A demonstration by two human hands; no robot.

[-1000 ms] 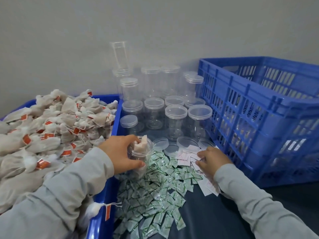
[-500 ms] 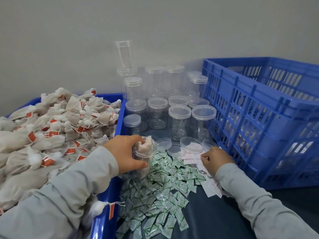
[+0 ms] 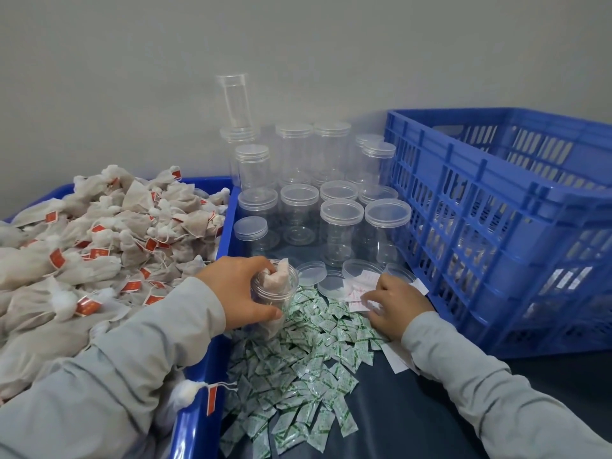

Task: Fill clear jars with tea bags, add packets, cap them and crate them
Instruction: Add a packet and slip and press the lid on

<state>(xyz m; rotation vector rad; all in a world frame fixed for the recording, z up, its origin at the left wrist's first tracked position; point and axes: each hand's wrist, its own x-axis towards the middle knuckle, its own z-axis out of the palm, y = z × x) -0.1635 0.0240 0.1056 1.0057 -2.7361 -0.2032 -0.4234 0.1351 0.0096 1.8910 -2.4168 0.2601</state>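
Observation:
My left hand [image 3: 240, 294] grips an uncapped clear jar [image 3: 276, 294] stuffed with tea bags, standing on a spread of green-and-white packets [image 3: 298, 369]. My right hand [image 3: 394, 306] rests curled on white-and-pink paper slips [image 3: 356, 294] beside the packets, fingertips pinching at one. Loose clear lids [image 3: 311, 273] lie just behind the jar. A heap of tea bags with red tags [image 3: 99, 240] fills the blue tray [image 3: 205, 422] on the left. The blue crate [image 3: 503, 226] stands at the right, with filled jars dimly visible through its slots.
Several capped empty clear jars [image 3: 341, 230] stand in rows and stacks against the grey wall, between the tray and the crate. One tall uncapped jar [image 3: 236, 101] tops the back stack. The table surface is dark.
The left hand and its jar have stayed put. The right hand has shifted slightly over the paper slips, its fingers working at them.

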